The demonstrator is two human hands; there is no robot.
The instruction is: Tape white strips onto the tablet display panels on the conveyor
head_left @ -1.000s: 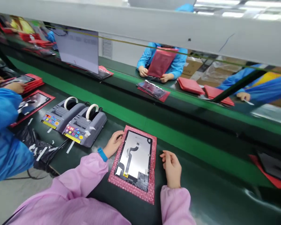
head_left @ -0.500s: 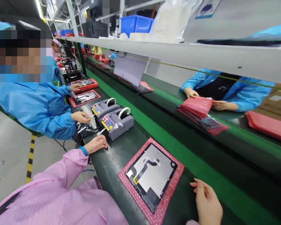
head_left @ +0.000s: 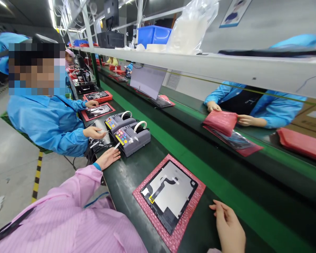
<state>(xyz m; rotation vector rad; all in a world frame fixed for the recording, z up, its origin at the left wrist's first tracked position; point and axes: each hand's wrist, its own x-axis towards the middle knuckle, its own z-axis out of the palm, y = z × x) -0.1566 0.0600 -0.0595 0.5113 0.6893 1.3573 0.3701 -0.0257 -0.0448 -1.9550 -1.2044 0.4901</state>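
Left hand (head_left: 108,159): gone from beside the panel (head_left: 171,195) to the nearer tape dispenser (head_left: 134,144), fingertips at its white strip (head_left: 117,146); pinching or merely touching, I can't tell.
Panel: flat on pink bubble wrap (head_left: 153,218), seemingly waiting on tape.
Right hand (head_left: 229,225): loosely curled beside it, holding nothing.

We log a dark green bench (head_left: 123,189), bright green strip (head_left: 173,144) along its far edge. Directly on it we mark: pink bubble sheet (head_left: 189,211), beside the strip; two grey tape dispensers (head_left: 133,142) farther left; black cables (head_left: 96,149), near edge; red sheet (head_left: 85,117) and red stack (head_left: 109,97) beyond, toward the left end.
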